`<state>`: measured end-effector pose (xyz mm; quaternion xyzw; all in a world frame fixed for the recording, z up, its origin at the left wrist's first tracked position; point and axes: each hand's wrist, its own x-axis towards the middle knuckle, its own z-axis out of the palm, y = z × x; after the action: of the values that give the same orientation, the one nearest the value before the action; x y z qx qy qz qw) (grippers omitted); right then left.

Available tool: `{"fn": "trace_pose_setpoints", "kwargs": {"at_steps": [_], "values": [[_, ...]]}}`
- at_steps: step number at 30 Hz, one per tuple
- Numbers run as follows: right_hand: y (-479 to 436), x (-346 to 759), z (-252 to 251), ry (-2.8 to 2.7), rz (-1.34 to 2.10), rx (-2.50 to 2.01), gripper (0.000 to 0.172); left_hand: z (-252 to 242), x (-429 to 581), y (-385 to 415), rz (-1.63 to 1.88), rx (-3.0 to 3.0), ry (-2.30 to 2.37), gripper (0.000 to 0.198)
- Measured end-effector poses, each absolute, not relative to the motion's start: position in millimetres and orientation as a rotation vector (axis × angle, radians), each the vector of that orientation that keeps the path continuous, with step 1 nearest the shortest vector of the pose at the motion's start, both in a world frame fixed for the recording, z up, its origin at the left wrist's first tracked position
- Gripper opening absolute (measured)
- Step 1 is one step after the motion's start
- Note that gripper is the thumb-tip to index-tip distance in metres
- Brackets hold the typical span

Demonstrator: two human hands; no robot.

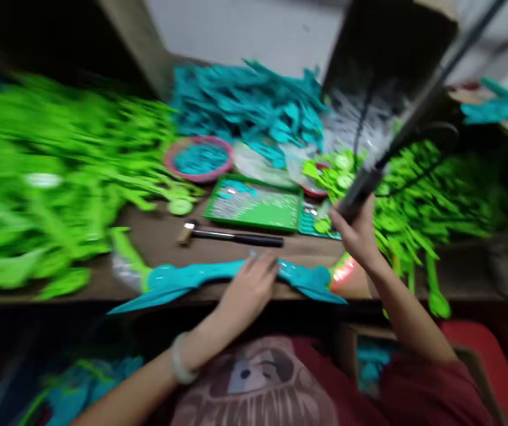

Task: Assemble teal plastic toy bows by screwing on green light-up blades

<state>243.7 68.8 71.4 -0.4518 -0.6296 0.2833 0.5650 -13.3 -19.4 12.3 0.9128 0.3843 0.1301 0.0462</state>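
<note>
A teal plastic toy bow part (218,271), with green pieces at both ends, lies along the table's front edge. My left hand (254,284) is over its middle, fingers bent across it. To the right and higher up, my right hand (358,234) is closed around a dark cylindrical tool that looks like an electric screwdriver (360,189). A cord and a grey rod run up from it; its tip is not clear in the blur. Just beyond the bow part lies a hammer (236,238) with a black handle.
A green tray (276,216) of small metal pieces sits behind the hammer, beside a pink basin (198,174) of teal parts. Green plastic parts (58,177) are heaped left, more green parts (431,195) right. A teal pile (245,106) stands at the back.
</note>
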Motion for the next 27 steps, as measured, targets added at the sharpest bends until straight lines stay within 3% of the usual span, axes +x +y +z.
{"fn": "trace_pose_setpoints", "kwargs": {"at_steps": [4,8,15,20,27], "values": [[76,258,61,-1.459,0.587,-1.216,0.044,15,-3,-15,0.675,2.695,0.952,0.038],[93,234,67,-1.502,0.652,-1.090,0.038,13,52,-32,0.597,2.808,0.790,0.054],[149,164,58,-1.442,0.853,-0.859,0.050,-29,91,-35,1.039,2.946,0.864,0.029],[186,139,32,-1.345,0.819,-0.836,0.050,-27,97,-41,1.135,2.900,1.007,0.019],[201,138,14,-1.266,0.829,-0.809,0.044,-14,80,-31,1.026,2.965,0.830,0.032]]}}
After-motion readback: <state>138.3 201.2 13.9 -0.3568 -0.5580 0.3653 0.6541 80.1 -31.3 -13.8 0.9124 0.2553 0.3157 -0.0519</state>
